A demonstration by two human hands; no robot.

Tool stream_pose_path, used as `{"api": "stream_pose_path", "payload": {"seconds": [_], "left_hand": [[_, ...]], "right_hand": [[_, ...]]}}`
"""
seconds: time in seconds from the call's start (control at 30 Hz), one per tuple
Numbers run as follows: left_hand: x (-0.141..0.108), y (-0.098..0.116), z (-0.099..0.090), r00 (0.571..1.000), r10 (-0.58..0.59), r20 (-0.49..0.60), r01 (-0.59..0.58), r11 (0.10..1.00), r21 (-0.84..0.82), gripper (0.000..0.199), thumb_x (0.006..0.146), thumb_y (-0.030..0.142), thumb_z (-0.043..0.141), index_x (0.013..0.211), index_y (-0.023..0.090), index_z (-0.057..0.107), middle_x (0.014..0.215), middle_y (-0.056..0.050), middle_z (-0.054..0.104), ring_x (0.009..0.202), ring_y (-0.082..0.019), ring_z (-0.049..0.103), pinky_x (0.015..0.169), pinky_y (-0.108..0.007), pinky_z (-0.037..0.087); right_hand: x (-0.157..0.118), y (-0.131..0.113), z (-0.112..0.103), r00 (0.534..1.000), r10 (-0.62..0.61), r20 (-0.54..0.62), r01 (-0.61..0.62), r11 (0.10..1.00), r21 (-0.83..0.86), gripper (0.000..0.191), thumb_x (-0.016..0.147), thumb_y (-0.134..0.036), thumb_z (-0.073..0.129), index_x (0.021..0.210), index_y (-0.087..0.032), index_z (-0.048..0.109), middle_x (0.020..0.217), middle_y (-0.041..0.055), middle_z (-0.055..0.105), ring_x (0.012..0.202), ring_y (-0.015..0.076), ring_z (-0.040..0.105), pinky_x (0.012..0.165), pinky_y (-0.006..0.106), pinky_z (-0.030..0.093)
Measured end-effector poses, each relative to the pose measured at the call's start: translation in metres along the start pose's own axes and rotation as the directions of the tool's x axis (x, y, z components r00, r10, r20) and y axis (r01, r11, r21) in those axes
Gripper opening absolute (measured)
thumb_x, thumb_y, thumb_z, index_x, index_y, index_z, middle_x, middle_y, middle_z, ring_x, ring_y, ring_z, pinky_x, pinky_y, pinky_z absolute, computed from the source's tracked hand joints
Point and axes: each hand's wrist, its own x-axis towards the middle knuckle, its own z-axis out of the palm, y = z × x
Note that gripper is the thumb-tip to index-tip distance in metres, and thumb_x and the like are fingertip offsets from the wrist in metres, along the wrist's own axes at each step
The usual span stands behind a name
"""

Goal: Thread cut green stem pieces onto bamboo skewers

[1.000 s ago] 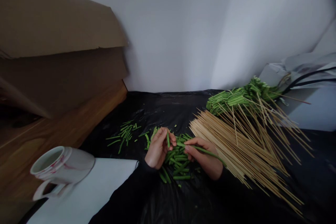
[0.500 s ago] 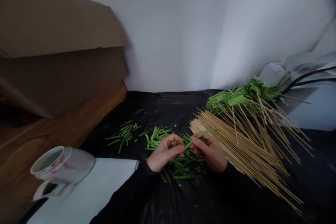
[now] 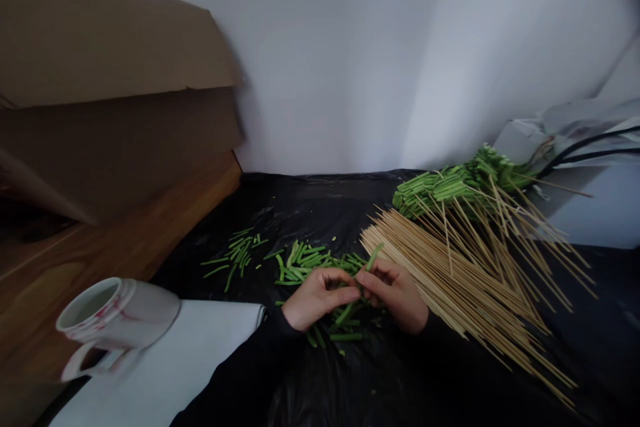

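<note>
Green stem [image 3: 374, 257] in right hand [image 3: 397, 295], pinching it, and curling left hand [image 3: 320, 297] close beside, can't tell if holding it too, above cut bits [image 3: 346, 336] near the sticks [image 3: 465, 280].

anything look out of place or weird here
Some wooden sticks on the right lie askew: they splay across others and over the green stalks behind, while most run roughly parallel. The white mug on the left has reddish streaks; I can't tell whether they're stains or pattern.

Your right hand [image 3: 395, 293] pinching a green stem [image 3: 375, 256], left hand [image 3: 320, 295] right alongside, perhaps gripping too, cut pieces [image 3: 347, 336] beneath.
</note>
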Motion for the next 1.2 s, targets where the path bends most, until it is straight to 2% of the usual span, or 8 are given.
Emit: {"api": "stream_pose_path", "payload": {"seconds": [0.13,0.37,0.5,0.67,0.8,0.93,1.07,1.2], "left_hand": [[-0.001,0.002,0.003,1.000,0.018,-0.005,-0.018,1.000,0.005,0.029,0.065,0.039,0.079,0.068,0.013,0.068,0.062,0.001,0.059,0.057,-0.010,0.046,0.055,-0.023,0.034],[0.000,0.003,-0.001,1.000,0.006,-0.012,-0.005,0.998,0.065,0.031,0.066,0.041,0.077,0.070,0.012,0.067,0.061,0.000,0.059,0.054,-0.009,0.045,0.054,-0.023,0.034],[0.000,0.005,-0.001,0.997,0.074,-0.031,-0.072,0.995,0.070,0.033,0.071,0.043,0.073,0.070,0.011,0.067,0.066,-0.003,0.063,0.061,-0.012,0.051,0.061,-0.024,0.039],[0.001,0.002,0.002,0.976,0.101,-0.193,-0.104,0.995,-0.004,0.032,0.071,0.043,0.074,0.070,0.012,0.066,0.064,-0.002,0.061,0.057,-0.010,0.048,0.056,-0.022,0.036],[0.004,0.001,-0.003,0.936,0.082,-0.342,-0.153,0.971,-0.184,0.032,0.069,0.042,0.076,0.075,0.012,0.066,0.065,-0.001,0.061,0.053,-0.008,0.047,0.052,-0.020,0.034],[0.006,0.008,-0.013,0.887,0.078,-0.454,-0.228,0.931,-0.285,0.031,0.071,0.040,0.075,0.081,0.013,0.063,0.064,0.002,0.057,0.044,-0.002,0.033,0.043,-0.017,0.022],[0.004,0.013,-0.013,0.919,0.077,-0.386,-0.209,0.926,-0.313,0.031,0.081,0.046,0.062,0.078,0.016,0.056,0.051,0.006,0.045,0.040,-0.004,0.025,0.039,-0.018,0.011],[0.000,0.012,-0.005,0.976,0.016,-0.218,-0.067,0.971,-0.229,0.036,0.083,0.052,0.055,0.079,0.016,0.055,0.047,0.006,0.042,0.039,-0.005,0.025,0.039,-0.020,0.010]], "right_hand": [[-0.001,-0.001,0.001,1.000,0.002,0.003,-0.002,1.000,-0.027,0.038,0.069,-0.055,0.073,0.066,-0.019,0.061,0.051,-0.0037,0.054,0.043,0.0082,0.046,0.042,0.021,0.035],[0.002,-0.003,-0.005,0.997,-0.043,-0.069,0.041,0.999,-0.026,0.036,0.071,-0.052,0.072,0.070,-0.019,0.060,0.053,-0.0032,0.056,0.044,0.0084,0.046,0.044,0.022,0.037],[0.006,0.000,-0.009,0.993,-0.071,-0.094,0.071,0.997,-0.008,0.034,0.072,-0.050,0.072,0.074,-0.018,0.059,0.054,-0.0037,0.057,0.044,0.0080,0.047,0.045,0.021,0.037],[0.006,0.001,-0.009,0.991,-0.070,-0.111,0.072,0.997,0.013,0.033,0.071,-0.049,0.074,0.074,-0.019,0.059,0.056,-0.0036,0.057,0.046,0.0086,0.048,0.044,0.021,0.037],[0.000,-0.002,-0.001,0.995,-0.068,-0.079,0.066,0.997,-0.027,0.035,0.068,-0.050,0.075,0.069,-0.020,0.059,0.056,-0.0028,0.057,0.047,0.0098,0.049,0.045,0.023,0.040],[-0.003,-0.002,0.005,0.997,-0.070,-0.038,0.069,0.997,-0.039,0.035,0.066,-0.052,0.075,0.070,-0.020,0.061,0.056,-0.0022,0.058,0.048,0.0108,0.051,0.047,0.024,0.042],[-0.001,0.001,0.003,0.997,-0.062,-0.056,0.060,0.998,-0.034,0.037,0.065,-0.054,0.075,0.073,-0.020,0.064,0.058,-0.0013,0.059,0.047,0.0106,0.051,0.045,0.024,0.042],[-0.001,0.002,0.001,0.997,-0.065,-0.038,0.063,0.997,-0.052,0.038,0.065,-0.055,0.075,0.074,-0.020,0.065,0.058,-0.0011,0.059,0.048,0.0108,0.051,0.045,0.024,0.042]]}}
